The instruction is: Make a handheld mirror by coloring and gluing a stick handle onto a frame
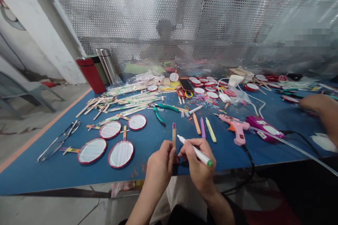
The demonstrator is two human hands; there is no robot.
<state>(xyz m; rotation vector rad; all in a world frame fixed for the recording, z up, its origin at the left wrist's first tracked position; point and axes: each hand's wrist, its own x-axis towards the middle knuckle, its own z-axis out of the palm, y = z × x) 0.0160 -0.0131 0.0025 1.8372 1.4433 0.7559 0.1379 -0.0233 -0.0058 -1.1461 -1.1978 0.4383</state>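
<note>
My left hand [160,163] is closed around the lower end of a wooden craft stick [174,134], which stands upright with a purple top. My right hand [198,161] grips a white marker [194,150] with a green end, its tip pointing at the stick. Both hands hover over the near edge of the blue table [39,172]. Just left of them lie several round, red-rimmed paper fans on sticks [120,153].
A pink glue gun [235,126] and its black cable lie right of my hands. Coloured markers [203,128], green pliers [163,109], loose sticks [126,101], scissors [58,140] and red lids [208,89] cover the table. Another person's arm [320,110] rests at the right. A perforated metal screen [185,24] stands behind.
</note>
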